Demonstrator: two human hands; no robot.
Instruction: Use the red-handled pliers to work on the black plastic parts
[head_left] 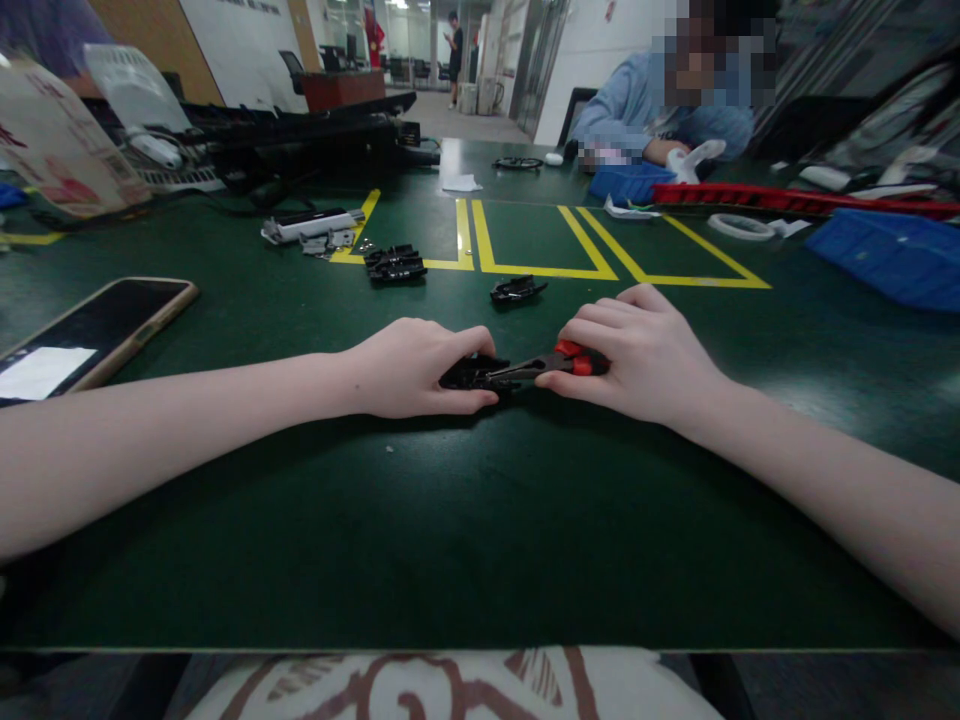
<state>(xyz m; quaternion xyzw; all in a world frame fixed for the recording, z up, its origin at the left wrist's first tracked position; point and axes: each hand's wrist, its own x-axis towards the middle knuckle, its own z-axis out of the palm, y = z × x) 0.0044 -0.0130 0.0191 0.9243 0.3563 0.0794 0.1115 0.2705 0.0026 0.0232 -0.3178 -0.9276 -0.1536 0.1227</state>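
the left hand [412,368] is closed around a small black part [469,372] and presses it on the green table [450,530]. the right hand [637,355] grips tight the red-handled pliers [551,366], whose tip touches the part. a phone [90,335] lies far to the left

Matt green table [480,540]; glossy black plastic part [469,371]; red-handled metal pliers [540,369].
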